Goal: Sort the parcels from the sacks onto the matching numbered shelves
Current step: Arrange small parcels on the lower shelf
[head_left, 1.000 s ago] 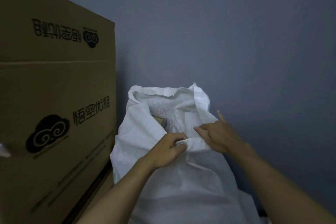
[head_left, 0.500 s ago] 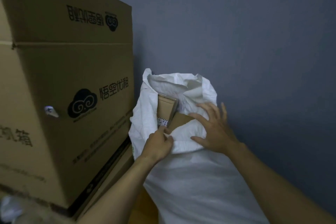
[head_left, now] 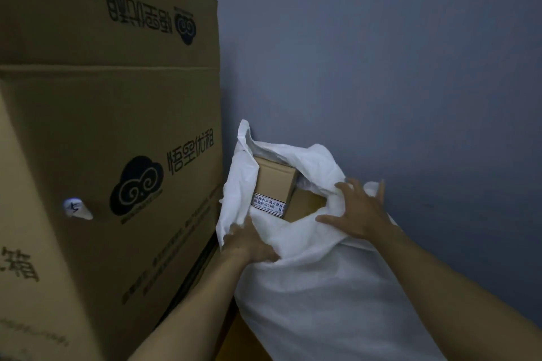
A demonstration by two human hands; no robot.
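A white woven sack [head_left: 316, 296] stands against the blue-grey wall, its mouth pulled open. Inside it a brown cardboard parcel [head_left: 274, 182] stands upright with a striped white label near its lower end; a second brown parcel [head_left: 305, 204] lies beside it, mostly hidden. My left hand [head_left: 249, 243] grips the near left rim of the sack. My right hand [head_left: 356, 211] lies with spread fingers on the folded right rim and presses it down.
Two big stacked cardboard boxes [head_left: 111, 132] with black cloud logos fill the left side, close against the sack. A small white tag [head_left: 74, 208] sticks out of the lower box. The wall [head_left: 381, 53] is right behind the sack.
The sack's mouth has been pulled wider and its rim folded lower, so more of the parcels shows. My right hand went from pinching the rim to lying flat on it. The view came closer.
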